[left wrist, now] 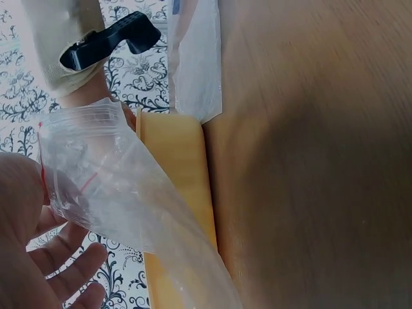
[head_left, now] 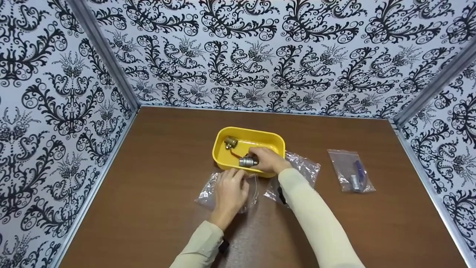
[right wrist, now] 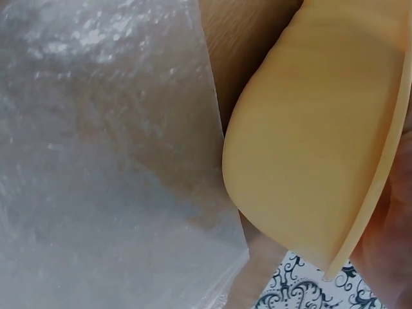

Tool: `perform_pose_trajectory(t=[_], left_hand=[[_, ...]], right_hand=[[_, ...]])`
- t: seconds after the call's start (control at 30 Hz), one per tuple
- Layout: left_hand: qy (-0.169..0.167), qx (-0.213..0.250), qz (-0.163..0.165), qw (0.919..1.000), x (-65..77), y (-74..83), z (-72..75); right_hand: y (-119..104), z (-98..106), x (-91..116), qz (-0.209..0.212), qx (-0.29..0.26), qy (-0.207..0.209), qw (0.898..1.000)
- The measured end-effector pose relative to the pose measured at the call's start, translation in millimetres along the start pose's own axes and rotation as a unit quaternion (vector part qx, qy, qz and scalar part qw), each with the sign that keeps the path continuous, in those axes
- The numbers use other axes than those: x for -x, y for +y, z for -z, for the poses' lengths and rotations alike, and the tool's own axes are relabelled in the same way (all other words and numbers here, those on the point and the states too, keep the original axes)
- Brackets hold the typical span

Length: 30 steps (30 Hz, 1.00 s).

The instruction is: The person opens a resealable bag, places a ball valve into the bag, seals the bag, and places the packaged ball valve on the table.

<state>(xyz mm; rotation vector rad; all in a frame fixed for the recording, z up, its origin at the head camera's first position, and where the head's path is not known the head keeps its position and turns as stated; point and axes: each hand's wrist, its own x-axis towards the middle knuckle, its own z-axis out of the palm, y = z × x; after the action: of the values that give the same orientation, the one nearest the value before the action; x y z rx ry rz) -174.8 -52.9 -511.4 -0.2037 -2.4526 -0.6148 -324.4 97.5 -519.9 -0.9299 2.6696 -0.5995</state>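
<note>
A yellow bin (head_left: 218, 158) stands mid-table. Inside it, near its left end, lies a brass valve (head_left: 231, 142). My right hand (head_left: 266, 159) reaches over the bin's right side and grips a silver metal pipe fitting (head_left: 247, 162) low in the bin. My left hand (head_left: 231, 190) is at the bin's near edge and holds a clear zip bag (left wrist: 96, 174) by its mouth, fingers partly behind the film. In the right wrist view the bin's wall (right wrist: 302, 141) hides most of the right hand and the fitting.
Another clear bag (head_left: 306, 167) lies against the bin's right side, partly under the right forearm. Farther right, a zip bag (head_left: 344, 163) contains a metal fitting and a blue piece. Patterned walls (head_left: 245, 56) close off the table's back and sides.
</note>
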Motion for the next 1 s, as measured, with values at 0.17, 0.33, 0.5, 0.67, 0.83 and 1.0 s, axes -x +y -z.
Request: perform_pose_trajectory(t=[0.17,0.33,0.5,0.67,0.83,1.0], left_hand=[[-0.003,-0.001,-0.002,1.0000,-1.1,0.7,1.2],[-0.004,-0.006,-0.003,1.0000,0.3,0.4,1.3],[-0.005,-0.006,-0.007,0.9999,2.0,0.3,0.5],[-0.007,-0.007,-0.009,0.9999,2.5,1.5,0.2],[-0.003,-0.004,-0.007,1.0000,2.0,2.5,1.3],[-0.003,-0.012,-0.001,0.9999,0.6,3.0,3.2]], right_hand=[[0.7,2.8,1.0,-0.002,0.007,0.010,1.000],[0.8,1.5,1.3,0.014,0.029,0.007,0.999],[-0.4,-0.1,-0.3,0.027,0.061,0.004,0.998],[0.7,-1.2,0.5,0.033,0.074,0.002,0.997],[2.6,-1.6,2.2,0.051,0.073,0.010,0.996],[1.7,-0.3,4.3,0.067,0.081,0.018,0.994]])
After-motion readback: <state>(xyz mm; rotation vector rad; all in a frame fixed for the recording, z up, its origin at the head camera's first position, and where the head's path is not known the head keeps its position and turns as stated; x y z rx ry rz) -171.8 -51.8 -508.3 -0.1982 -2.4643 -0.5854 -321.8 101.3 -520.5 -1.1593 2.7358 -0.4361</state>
